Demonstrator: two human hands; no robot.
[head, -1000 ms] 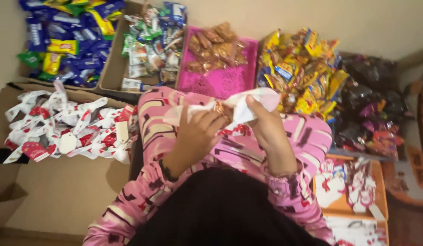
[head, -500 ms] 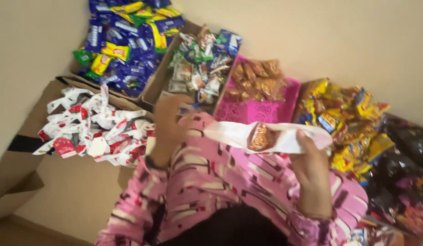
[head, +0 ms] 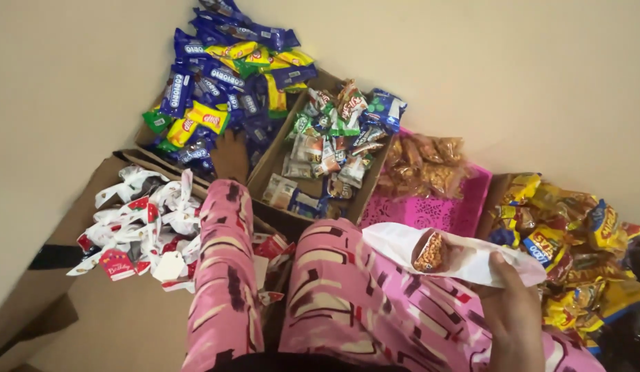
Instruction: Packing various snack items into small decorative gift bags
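My right hand grips the near end of a white paper bag lying over my pink-patterned lap. A small orange-brown snack pack sits in the bag's open mouth. My left arm, in a pink sleeve, stretches forward. My left hand rests at the near edge of a cardboard box of blue and yellow wrapped snacks. It blends with the cardboard, and its fingers are not clear.
A second cardboard box holds mixed small packets. To its right stands a pink tray of brown snack packs, then a heap of yellow snack packs. White and red gift bags lie on flattened cardboard at left. A beige wall is behind.
My left hand left the white bag and reached forward-left to the box of blue snacks. The right hand kept the bag. The view swung left and down.
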